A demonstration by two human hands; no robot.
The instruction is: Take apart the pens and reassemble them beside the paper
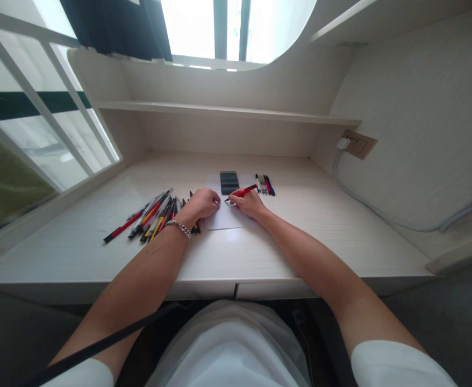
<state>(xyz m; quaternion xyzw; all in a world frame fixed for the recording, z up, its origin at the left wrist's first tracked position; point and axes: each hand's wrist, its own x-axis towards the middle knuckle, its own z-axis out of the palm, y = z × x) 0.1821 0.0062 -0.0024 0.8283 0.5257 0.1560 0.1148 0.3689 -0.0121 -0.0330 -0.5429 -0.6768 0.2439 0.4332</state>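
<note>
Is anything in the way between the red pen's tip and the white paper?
Nothing visible is. The right hand holds the red pen with its low end pointing down at the white paper. The left hand rests beside that end, not under it.

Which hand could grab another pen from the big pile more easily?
Left, probably. The left hand rests beside the loose pile of red, black and yellow plastic pens, no pen visible in it; the right hand sits farther away, holding a slim red pen.
</note>
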